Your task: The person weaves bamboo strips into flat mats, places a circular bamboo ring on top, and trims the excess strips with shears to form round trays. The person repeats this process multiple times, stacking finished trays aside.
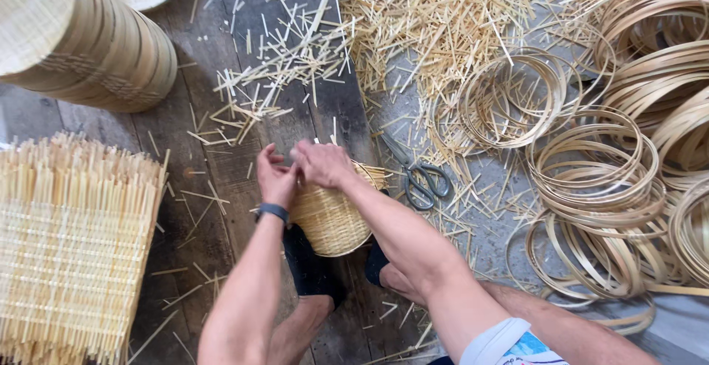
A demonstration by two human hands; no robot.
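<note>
the floor (221,114) of dark wooden planks gives way on the right to a grey surface, and much of it is littered with short bamboo splints (436,18), thickest at the top centre. at the left edge lies a big pile of woven bamboo mats (70,239) with splint ends bristling out, and above it at the top left a stack of round woven trays (81,36) lies on its side. the right side is crowded with loose bamboo hoops (598,180), overlapping in heaps that reach the right edge. in the middle, between the person's feet in dark socks (310,269), sits a small round woven basket (332,221), tilted toward the camera, its rim under the hands. the right hand (321,162) is curled closed over the basket's upper rim, gripping the weave. the left hand (275,177), with a dark band (272,211) on the wrist, is bent and pressed to the basket's left rim, fingers folded onto it, just beside the right hand. a pair of scissors (422,180) lies on the floor just right of the basket, near the right forearm. open floor is left mainly on the planks left of the hands, between the basket and the mat pile, with only stray splints there.
</note>
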